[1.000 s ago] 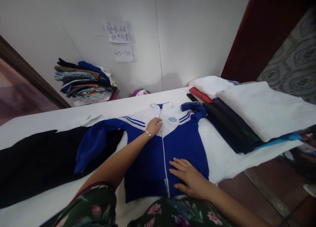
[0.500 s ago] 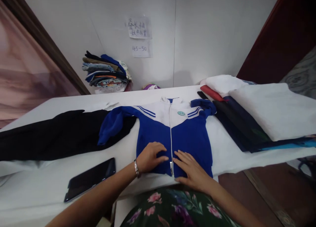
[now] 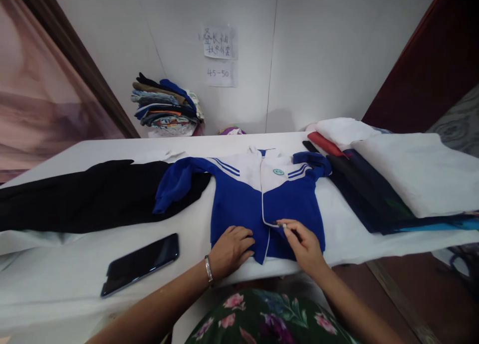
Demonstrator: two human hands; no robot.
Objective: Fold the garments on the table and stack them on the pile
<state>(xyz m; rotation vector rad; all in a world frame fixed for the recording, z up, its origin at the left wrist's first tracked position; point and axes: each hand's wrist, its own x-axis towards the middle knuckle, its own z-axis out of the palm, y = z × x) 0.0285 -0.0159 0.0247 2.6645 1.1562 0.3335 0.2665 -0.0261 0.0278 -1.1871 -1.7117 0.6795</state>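
Observation:
A blue-and-white zip-up jacket lies front up on the white-covered table, collar away from me and sleeves out to the sides. On its lower left front rests my left hand, fingers laid on the fabric near the hem. My right hand pinches the lower edge of the right front panel at the zipper. That panel's edge is lifted and pulled to the right, so the front gapes apart at the bottom. The left sleeve bends down over a black garment.
A dark phone lies at the front left. Dark clothes and white fabric are piled on the right, beside a red piece. A folded clothes stack stands by the wall under paper signs.
My right hand has gone from lying flat on the jacket to pinching the zipper edge and drawing it rightward. My left hand stays on the lower left front. The view has shifted slightly.

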